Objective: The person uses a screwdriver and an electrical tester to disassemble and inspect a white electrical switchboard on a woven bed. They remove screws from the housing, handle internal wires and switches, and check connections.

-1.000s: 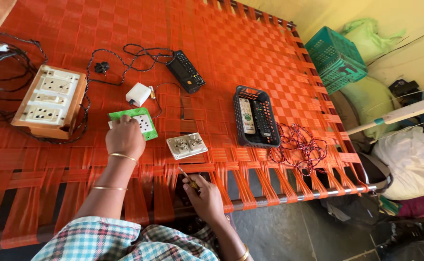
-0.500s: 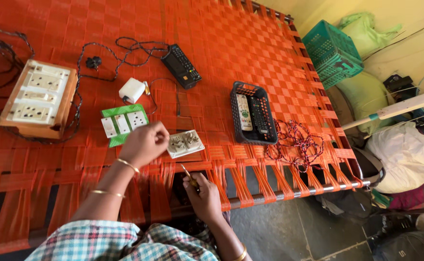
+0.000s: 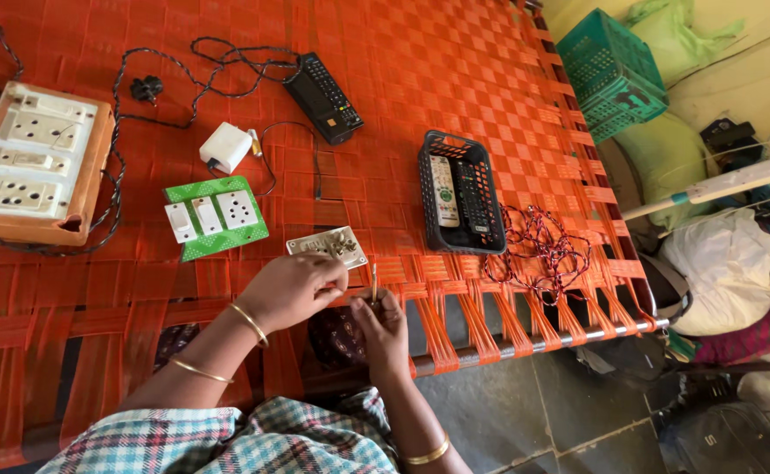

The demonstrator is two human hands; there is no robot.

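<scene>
My left hand (image 3: 290, 285) rests on the near edge of a small white switch plate (image 3: 332, 244) lying face down on the orange woven cot (image 3: 420, 70), fingers pinching at it. My right hand (image 3: 383, 320) is shut on a thin screwdriver (image 3: 374, 283) held upright just right of the plate. A green board with white switches and a socket (image 3: 216, 216) lies to the left of the plate.
A wooden box with white sockets (image 3: 34, 162) sits at far left, its black cord trailing. A white adapter (image 3: 225, 147), a black remote (image 3: 323, 85), a black basket with remotes (image 3: 460, 191) and tangled red-black wire (image 3: 539, 250) lie around. A green crate (image 3: 611, 70) stands beyond the cot.
My left hand has left the green board and come right onto the white switch plate. My right hand has raised the screwdriver toward the plate.
</scene>
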